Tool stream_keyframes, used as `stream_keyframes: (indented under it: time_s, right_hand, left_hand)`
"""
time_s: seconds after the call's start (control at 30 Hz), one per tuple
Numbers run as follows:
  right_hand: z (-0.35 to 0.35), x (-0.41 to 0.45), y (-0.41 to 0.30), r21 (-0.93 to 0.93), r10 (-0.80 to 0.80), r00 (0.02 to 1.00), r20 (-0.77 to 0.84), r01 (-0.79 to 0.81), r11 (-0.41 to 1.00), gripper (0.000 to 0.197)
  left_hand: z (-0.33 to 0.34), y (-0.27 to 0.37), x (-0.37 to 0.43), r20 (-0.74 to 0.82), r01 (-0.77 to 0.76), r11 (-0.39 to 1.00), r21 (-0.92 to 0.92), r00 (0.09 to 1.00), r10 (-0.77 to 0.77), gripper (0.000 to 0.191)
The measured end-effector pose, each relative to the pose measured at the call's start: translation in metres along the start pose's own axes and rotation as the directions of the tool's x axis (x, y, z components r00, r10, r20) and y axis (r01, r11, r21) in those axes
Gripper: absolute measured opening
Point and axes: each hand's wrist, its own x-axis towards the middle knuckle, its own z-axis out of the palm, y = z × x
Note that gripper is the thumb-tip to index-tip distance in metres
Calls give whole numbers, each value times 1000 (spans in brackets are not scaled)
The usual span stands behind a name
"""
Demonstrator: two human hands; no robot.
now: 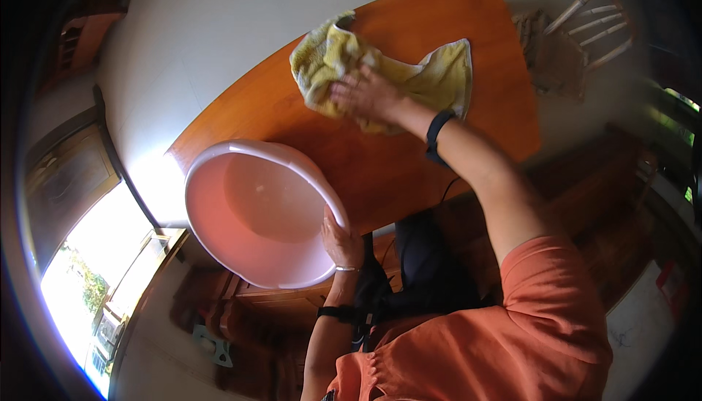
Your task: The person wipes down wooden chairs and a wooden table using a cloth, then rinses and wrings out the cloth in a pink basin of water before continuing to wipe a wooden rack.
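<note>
A pink plastic basin (219, 225) is tilted with its mouth towards me, overlapping the near left edge of the wooden table (455, 11). My left hand (343, 239) grips its rim on the right side, the thumb inside and the other fingers hidden behind the wall. On the tabletop, a yellow-green towel with a white edge (439, 75) lies bunched up at the left and spread flatter at the right. My right hand (367, 94) rests on the bunched part, fingers bent into the fabric; motion blurs the fingertips.
A bamboo-style chair (598, 33) stands beyond the table's right end. Wooden furniture (279, 302) is below the basin, and a bright window (82, 269) is at the far left. A dark cable (449, 188) hangs by the table's near edge.
</note>
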Motion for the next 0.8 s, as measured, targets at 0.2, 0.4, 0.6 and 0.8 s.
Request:
stream_keyframes:
  time_s: [0.2,0.4,0.6,0.8]
  right_hand:
    - [19,-96,215,106,754,641,-143,-747,656,54]
    - [98,-209,203,164,912,345,-224,-909,384,53]
    - [88,-180,13,310,903,339,-264,-856,413,64]
    - [41,-119,-197,534,437,877,-200,-277,799,64]
  left_hand:
    - [7,0,1,52,-10,999,35,999,8,60]
    - [10,-3,-2,31,29,999,35,999,-31,60]
    - [8,0,1,67,21,1000,-2,998,-21,59]
    - [12,-5,0,88,135,991,-18,987,-133,53]
